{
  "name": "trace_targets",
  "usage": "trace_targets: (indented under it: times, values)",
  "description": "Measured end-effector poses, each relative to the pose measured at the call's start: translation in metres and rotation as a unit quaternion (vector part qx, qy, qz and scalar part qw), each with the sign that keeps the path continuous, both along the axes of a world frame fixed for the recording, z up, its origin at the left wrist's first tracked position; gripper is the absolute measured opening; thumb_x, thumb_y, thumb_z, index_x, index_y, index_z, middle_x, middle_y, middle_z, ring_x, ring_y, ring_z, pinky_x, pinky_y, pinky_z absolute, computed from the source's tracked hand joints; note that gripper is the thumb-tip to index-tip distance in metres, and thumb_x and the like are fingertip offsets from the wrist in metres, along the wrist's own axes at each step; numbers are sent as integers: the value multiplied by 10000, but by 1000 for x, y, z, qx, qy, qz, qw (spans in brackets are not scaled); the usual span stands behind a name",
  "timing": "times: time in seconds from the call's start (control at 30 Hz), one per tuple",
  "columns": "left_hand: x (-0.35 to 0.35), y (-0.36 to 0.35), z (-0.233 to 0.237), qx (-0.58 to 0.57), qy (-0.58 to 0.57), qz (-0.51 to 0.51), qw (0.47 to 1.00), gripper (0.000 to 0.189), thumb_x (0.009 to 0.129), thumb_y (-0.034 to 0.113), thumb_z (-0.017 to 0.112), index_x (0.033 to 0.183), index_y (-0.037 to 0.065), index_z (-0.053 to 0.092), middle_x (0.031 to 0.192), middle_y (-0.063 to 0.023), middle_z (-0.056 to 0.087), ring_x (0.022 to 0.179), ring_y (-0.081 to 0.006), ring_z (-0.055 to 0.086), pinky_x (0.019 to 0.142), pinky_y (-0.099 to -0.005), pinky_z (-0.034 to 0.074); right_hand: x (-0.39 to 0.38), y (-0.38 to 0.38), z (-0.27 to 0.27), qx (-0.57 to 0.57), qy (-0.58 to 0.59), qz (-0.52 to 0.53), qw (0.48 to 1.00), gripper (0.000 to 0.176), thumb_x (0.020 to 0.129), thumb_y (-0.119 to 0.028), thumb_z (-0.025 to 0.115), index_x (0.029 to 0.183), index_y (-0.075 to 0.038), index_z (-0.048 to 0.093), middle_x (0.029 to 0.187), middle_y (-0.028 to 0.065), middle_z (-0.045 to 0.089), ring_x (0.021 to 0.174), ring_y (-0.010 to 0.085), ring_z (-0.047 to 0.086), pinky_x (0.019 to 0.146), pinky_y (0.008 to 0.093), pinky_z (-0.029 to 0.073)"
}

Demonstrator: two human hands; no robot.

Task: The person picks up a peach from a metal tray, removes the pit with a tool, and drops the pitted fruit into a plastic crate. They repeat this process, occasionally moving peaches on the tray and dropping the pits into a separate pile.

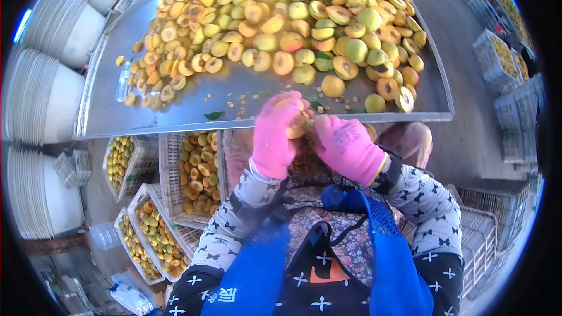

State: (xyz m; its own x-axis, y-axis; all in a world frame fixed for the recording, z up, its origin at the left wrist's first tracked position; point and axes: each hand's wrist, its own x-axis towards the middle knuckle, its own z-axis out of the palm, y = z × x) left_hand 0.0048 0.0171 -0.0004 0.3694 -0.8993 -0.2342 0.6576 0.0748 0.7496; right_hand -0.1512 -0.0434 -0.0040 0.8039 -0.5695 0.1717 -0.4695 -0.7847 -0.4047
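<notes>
"Where was the yellow-orange cut fruit?"

"Between the hands, pinched in the left pink-gloved hand; its long axis was unclear."

"And the right pink-gloved hand?"

"Just beside it, fingers bent; I couldn't tell their grip. The grey metal worktop reached beyond, heaped with halved fruit."

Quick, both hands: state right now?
Left hand: closed around a piece of fruit.
Right hand: fingers curled in, right beside that fruit; can't tell whether it grips anything.
</notes>
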Motion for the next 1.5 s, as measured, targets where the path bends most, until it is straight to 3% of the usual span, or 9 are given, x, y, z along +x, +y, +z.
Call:
trace_targets:
  times: [0.23, 0.43, 0.47, 0.7, 0.83, 1.07, 1.17, 1.37, 1.5]
  values:
    - [-7, -4, -4, 6, -61, 87, 994, 271, 928, 133, 616, 1161, -2, 581, 1004, -161, 668, 858, -248, 659, 773, -352, 558, 19, 22, -6, 199, -133, -30, 971, 241, 840, -164, 641, 983, -22, 510, 795, 214, 633, 723, 426, 637, 618, 506, 501]
    - [-3, -9, 17, -47, -52, 22, 997, 274, 965, 189, 580, 1170, 7, 584, 1005, -157, 674, 852, -250, 670, 750, -348, 564, 15, 9, 18, 362, -196, 35, 911, 193, 852, -160, 634, 924, -16, 528, 668, 112, 592, 553, 265, 609, 523, 373, 484]
    - [1, -8, 20, -53, -51, -1, 997, 278, 972, 203, 572, 1168, 7, 586, 1004, -158, 676, 849, -250, 672, 748, -345, 564, 12, 6, 38, 624, -181, -10, 760, 181, 862, -163, 634, 920, -21, 540, 656, 38, 559, 498, 151, 552, 465, 292, 437]
    - [-1, -9, 18, -44, -127, -8, 991, 302, 974, 225, 557, 1121, -34, 607, 967, -176, 674, 788, -247, 665, 668, -348, 557, 2, 5, 38, 741, -176, 56, 646, 153, 831, -118, 641, 880, -7, 548, 601, 24, 536, 433, 122, 513, 418, 252, 386]
    - [20, -13, 14, -110, -107, -226, 962, 353, 966, 264, 554, 1099, -59, 609, 945, -185, 675, 775, -255, 676, 687, -356, 561, -12, 0, 27, 799, -139, 111, 575, 137, 855, -119, 663, 906, -21, 582, 627, 12, 549, 466, 99, 506, 425, 242, 378]
    - [59, 32, 15, 1, -218, -199, 955, 358, 936, 268, 634, 1121, -39, 639, 1003, -145, 691, 837, -218, 681, 743, -317, 559, -35, -6, 21, 709, 17, 70, 701, 127, 860, -130, 705, 936, -64, 628, 708, -26, 593, 560, 69, 561, 489, 230, 434]
    - [127, 103, 52, 230, -350, -238, 876, 349, 916, 209, 698, 1186, -8, 653, 1052, -91, 687, 888, -160, 656, 759, -283, 529, -60, -6, -44, 254, 154, 138, 945, 353, 851, -346, 689, 925, -8, 613, 785, 187, 661, 735, 312, 672, 670, 391, 520]
    - [198, 75, 9, 210, -410, 98, 882, 413, 924, 299, 699, 1211, 5, 650, 1046, -41, 682, 893, -127, 640, 744, -273, 507, -40, -34, -47, 309, 83, -33, 947, 292, 841, -279, 680, 920, -3, 625, 737, 161, 649, 642, 287, 654, 593, 383, 510]
    - [247, -22, -31, 374, -472, 63, 796, 676, 836, 553, 691, 1220, -2, 641, 1063, -110, 686, 933, -224, 669, 814, -328, 521, -57, -26, 8, 460, 52, -75, 883, 251, 842, -229, 703, 913, 0, 628, 697, 136, 622, 652, 238, 641, 614, 354, 486]
